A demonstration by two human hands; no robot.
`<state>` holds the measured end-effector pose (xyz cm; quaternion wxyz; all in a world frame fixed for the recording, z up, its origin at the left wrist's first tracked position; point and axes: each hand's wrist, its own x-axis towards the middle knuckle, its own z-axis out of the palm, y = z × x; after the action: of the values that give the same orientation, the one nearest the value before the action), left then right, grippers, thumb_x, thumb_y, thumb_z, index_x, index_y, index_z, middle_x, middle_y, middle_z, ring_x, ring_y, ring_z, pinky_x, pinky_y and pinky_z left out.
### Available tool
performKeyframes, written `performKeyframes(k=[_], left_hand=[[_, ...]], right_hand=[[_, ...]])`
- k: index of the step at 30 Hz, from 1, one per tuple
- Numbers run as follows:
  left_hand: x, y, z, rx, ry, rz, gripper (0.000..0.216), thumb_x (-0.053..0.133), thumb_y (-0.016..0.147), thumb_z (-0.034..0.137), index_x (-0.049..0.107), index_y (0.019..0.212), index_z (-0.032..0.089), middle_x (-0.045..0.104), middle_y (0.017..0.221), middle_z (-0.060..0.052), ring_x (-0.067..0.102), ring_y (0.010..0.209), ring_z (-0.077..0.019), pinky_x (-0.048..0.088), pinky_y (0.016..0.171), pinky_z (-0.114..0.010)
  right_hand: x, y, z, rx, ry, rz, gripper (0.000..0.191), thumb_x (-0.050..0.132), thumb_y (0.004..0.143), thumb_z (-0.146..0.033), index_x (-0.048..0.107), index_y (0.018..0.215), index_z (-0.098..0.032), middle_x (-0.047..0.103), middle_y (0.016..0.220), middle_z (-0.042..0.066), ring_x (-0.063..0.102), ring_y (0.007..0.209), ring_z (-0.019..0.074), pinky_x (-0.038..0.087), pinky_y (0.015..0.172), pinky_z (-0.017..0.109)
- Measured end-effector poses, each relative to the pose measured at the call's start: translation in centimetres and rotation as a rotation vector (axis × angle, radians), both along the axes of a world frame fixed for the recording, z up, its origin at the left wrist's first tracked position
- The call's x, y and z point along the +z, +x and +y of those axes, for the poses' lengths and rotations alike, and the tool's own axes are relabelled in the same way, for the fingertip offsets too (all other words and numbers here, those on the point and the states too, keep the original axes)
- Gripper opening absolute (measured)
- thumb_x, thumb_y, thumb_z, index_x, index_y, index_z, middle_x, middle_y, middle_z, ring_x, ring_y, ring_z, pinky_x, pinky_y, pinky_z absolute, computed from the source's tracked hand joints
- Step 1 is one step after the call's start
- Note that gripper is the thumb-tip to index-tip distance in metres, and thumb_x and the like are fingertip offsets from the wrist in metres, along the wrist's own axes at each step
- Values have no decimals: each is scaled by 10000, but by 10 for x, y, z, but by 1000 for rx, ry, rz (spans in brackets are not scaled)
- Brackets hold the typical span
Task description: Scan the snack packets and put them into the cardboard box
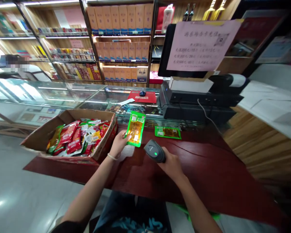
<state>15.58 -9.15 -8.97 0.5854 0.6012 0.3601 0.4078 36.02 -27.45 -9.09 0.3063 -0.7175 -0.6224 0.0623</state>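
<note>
My left hand [120, 144] pinches the lower left edge of a green-edged snack packet [135, 127] with amber contents, holding it tilted up above the dark red table [199, 168]. Wrapped round the handle of a grey barcode scanner [155, 151] is my right hand [172, 165]. A green light glows on the scanner, whose head is close to the packet's lower right corner, apart from it. Just beyond the scanner a second green-edged packet [168, 132] lies flat on the table. Left of my left hand stands an open cardboard box [104, 152] full of red, green and white snack packets [74, 137].
Behind the table runs a glass display counter [92, 94] with a red mat [147, 97] and black mouse [142, 93]. A monitor bearing a pink paper notice [201, 45] stands over a black cash drawer [199, 108]. At far left, a person [26, 69] sits behind the counter.
</note>
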Motion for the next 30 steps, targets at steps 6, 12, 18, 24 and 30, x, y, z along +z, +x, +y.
performKeyframes(k=[6,12,18,24,30], left_hand=[[-33,23,18,-316,-133,194,431,764,632,426,674,939,138,697,835,-43,620,706,-161,473,660,-259],[-63,107,28,-545,21,388,405,724,645,424,724,937,144,729,868,-53,646,776,-208,493,738,-301],[-64,189,44,-371,368,509,280,704,646,199,735,923,175,730,916,-83,653,895,-265,477,869,-366],[-56,201,54,-310,449,469,400,661,692,110,682,1086,171,674,1147,-120,605,1090,-271,422,997,-385],[-11,140,35,-328,398,319,300,568,832,204,662,1115,172,685,1125,-94,635,1040,-215,480,931,-332]], right_hand=[[-21,33,-26,-185,-58,-14,328,613,772,-370,548,1070,-249,726,822,13,695,729,234,400,571,259],[-31,75,-61,-420,-87,-31,362,593,785,-376,571,1120,-240,732,816,27,696,727,230,415,581,261],[-26,91,-83,-504,-121,-49,327,573,802,-429,594,1063,-234,733,785,39,698,697,236,407,549,259],[-26,90,-80,-525,-161,-89,350,598,785,-411,594,1083,-226,731,763,41,699,690,253,407,542,270],[-29,79,-57,-412,-102,-153,347,577,799,-396,607,1099,-226,731,775,41,699,693,261,424,545,282]])
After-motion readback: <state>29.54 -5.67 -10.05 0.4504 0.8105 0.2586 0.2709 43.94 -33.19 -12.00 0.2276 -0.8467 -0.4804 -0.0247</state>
